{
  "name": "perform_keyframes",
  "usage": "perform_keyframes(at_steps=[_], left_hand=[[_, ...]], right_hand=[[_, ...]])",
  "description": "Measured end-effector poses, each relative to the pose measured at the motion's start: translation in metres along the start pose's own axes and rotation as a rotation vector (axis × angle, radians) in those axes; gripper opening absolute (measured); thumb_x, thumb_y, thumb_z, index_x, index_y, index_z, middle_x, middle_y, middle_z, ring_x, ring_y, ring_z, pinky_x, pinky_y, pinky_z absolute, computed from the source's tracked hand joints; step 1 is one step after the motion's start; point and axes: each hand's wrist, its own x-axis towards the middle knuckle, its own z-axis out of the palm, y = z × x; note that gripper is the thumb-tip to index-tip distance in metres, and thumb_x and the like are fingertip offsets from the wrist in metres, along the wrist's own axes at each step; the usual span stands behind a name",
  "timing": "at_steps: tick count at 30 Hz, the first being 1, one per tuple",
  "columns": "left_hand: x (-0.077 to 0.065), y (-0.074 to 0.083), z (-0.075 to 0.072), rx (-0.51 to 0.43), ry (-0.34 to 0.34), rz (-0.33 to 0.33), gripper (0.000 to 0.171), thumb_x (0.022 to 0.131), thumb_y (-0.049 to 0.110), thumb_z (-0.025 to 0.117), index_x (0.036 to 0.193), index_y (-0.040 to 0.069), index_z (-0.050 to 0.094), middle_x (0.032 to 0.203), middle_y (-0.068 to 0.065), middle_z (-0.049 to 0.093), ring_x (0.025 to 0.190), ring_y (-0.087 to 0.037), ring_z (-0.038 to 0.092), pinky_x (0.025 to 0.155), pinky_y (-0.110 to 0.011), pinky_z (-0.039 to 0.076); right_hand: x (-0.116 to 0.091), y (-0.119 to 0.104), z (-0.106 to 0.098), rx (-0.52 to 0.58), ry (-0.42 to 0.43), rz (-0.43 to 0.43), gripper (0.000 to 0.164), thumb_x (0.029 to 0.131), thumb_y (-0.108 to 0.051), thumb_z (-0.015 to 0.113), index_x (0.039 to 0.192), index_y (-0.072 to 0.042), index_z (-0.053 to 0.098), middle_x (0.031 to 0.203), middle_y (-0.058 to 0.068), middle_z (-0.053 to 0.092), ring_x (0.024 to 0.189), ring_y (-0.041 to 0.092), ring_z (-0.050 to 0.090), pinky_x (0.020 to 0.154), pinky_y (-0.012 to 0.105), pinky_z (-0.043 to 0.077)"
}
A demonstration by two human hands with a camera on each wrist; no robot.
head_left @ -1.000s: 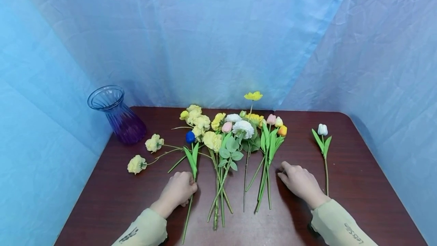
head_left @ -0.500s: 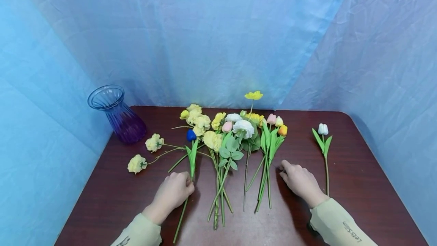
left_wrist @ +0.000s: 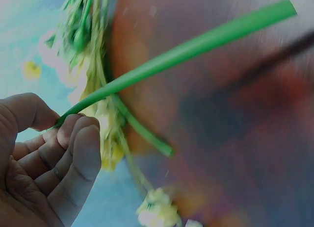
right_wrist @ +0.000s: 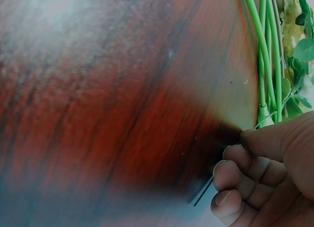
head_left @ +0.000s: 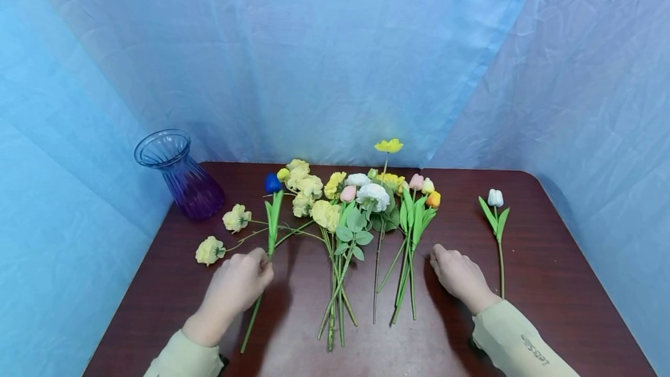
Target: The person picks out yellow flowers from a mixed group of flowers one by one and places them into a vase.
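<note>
My left hand (head_left: 235, 284) pinches the green stem of a blue tulip (head_left: 273, 183), held tilted above the table with its bloom pointing away from me. In the left wrist view the tulip's stem (left_wrist: 171, 62) runs from between thumb and fingers to its cut end. My right hand (head_left: 459, 277), low over the table beside the tulip bunch (head_left: 413, 220), pinches a thin dark wire (right_wrist: 202, 191) between thumb and index finger. One end of the wire pokes out below the fingers; the other runs towards the green stems (right_wrist: 269, 55).
A blue-purple glass vase (head_left: 191, 185) stands at the back left. Pale yellow flowers (head_left: 210, 251) lie near it. White blooms (head_left: 373, 198) and other yellow flowers lie mid-table. A single white tulip (head_left: 495, 198) lies right. Blue cloth (head_left: 335, 63) hangs behind the table (head_left: 549, 319).
My left hand has lifted the blue tulip and carried it to the left and away from me, its shadow now apart on the table. My right hand has stayed almost still.
</note>
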Motion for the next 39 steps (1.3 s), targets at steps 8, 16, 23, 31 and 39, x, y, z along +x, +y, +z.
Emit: perform_keyframes(at_steps=[8,16,23,31,39], left_hand=[[0.013,-0.027,-0.034,0.066,0.021,-0.049,0.015,0.088,0.008,0.066,0.078,0.013,0.057,0.057,0.003,0.043,0.049,-0.017,0.043,0.043,-0.035,0.035],[0.022,-0.068,-0.055,0.150,0.012,-0.100,0.022,0.094,0.014,0.060,0.075,0.010,0.051,0.057,-0.003,0.045,0.045,-0.022,0.043,0.040,-0.038,0.033],[0.023,-0.110,-0.057,0.224,-0.048,-0.136,0.021,0.097,0.010,0.053,0.076,0.004,0.049,0.060,-0.010,0.049,0.048,-0.032,0.050,0.041,-0.048,0.038],[0.021,-0.132,-0.048,0.259,-0.141,-0.176,0.019,0.095,0.009,0.053,0.077,0.004,0.052,0.070,-0.017,0.060,0.057,-0.041,0.058,0.045,-0.055,0.042],[0.020,-0.137,-0.034,0.303,-0.275,-0.199,0.021,0.099,0.007,0.053,0.079,0.003,0.058,0.075,-0.020,0.064,0.063,-0.040,0.063,0.047,-0.054,0.046]], right_hand=[[0.001,0.000,0.000,-0.011,-0.007,0.013,0.014,0.099,-0.010,0.062,0.087,-0.010,0.054,0.070,0.005,0.058,0.055,0.023,0.054,0.048,0.040,0.042],[0.002,-0.001,-0.001,-0.018,0.000,0.015,0.017,0.100,-0.011,0.060,0.084,-0.010,0.053,0.069,0.009,0.059,0.057,0.030,0.059,0.047,0.044,0.042],[0.004,-0.002,-0.001,-0.036,-0.006,0.017,0.016,0.099,-0.011,0.060,0.085,-0.009,0.053,0.071,0.010,0.060,0.060,0.032,0.061,0.048,0.046,0.044],[0.007,-0.003,0.000,-0.044,0.003,-0.003,0.017,0.094,-0.007,0.060,0.080,-0.010,0.051,0.065,0.006,0.052,0.055,0.025,0.054,0.048,0.042,0.041],[0.003,-0.002,-0.004,0.000,0.025,-0.054,0.024,0.087,-0.001,0.061,0.075,-0.013,0.045,0.060,-0.001,0.040,0.052,0.016,0.036,0.050,0.032,0.029]])
